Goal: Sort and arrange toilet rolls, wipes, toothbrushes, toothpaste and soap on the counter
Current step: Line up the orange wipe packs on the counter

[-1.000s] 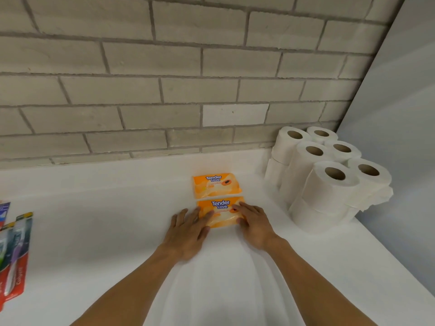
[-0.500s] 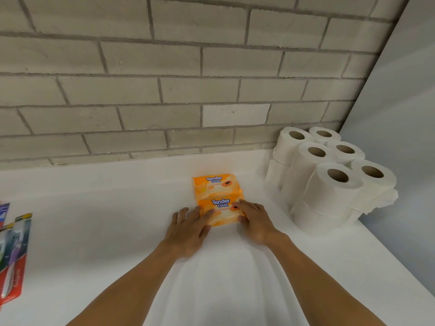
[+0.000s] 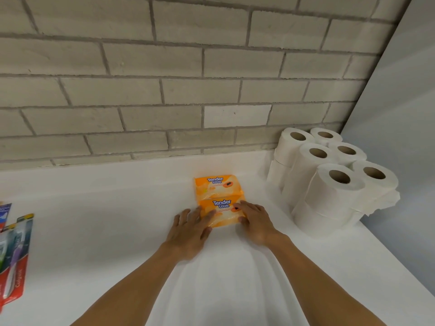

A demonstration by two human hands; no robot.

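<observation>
The near wipes pack and the far wipes pack, two in all, both orange, lie flat on the white counter, one behind the other and touching; six toilet rolls show their tops in a two-layer stack at the right corner, the lower layer too hidden to count; at least two toothbrush packs lie at the left edge, cut by the frame; the left hand lies flat, fingers spread, index finger and thumb on the near wipes pack's left end; the right hand rests straight-fingered on its right end; both forearms reach forward.
</observation>
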